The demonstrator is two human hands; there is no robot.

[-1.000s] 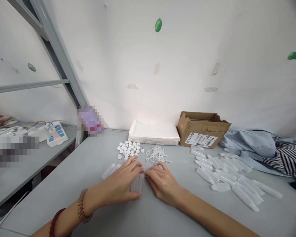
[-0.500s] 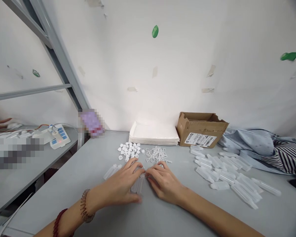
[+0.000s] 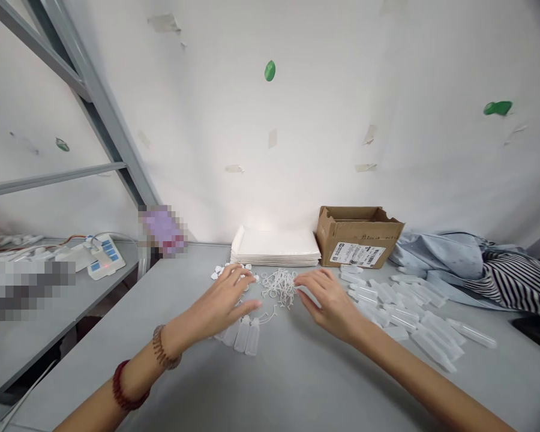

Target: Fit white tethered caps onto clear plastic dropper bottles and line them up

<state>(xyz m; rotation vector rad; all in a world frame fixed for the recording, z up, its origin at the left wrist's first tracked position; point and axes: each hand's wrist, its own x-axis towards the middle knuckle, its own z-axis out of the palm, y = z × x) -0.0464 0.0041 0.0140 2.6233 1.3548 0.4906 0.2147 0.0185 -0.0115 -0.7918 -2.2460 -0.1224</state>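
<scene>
My left hand (image 3: 225,303) hovers over the small white caps (image 3: 216,273), fingers stretched and thumb apart, holding nothing that I can see. It covers most of the caps. Just below it, several translucent plastic tubes (image 3: 252,338) lie side by side, their narrow necks pointing away from me; the hand partly hides the row. A thin white loop strap (image 3: 267,316) lies at the neck of the rightmost tube. My right hand (image 3: 328,303) is at the right edge of a heap of white loop straps (image 3: 276,285), its fingers bent with a gap to the thumb.
More translucent tubes (image 3: 434,336) lie scattered on the right of the grey table (image 3: 297,390). Along the wall are a stack of white padded envelopes (image 3: 274,246), a cardboard box (image 3: 360,240) and blue cloth (image 3: 450,258). A power strip (image 3: 105,261) is on the left table.
Both hands have come away from the tube necks. My left hand has moved up and left over the caps; my right has moved right and up to the strap heap. The view has shifted slightly.
</scene>
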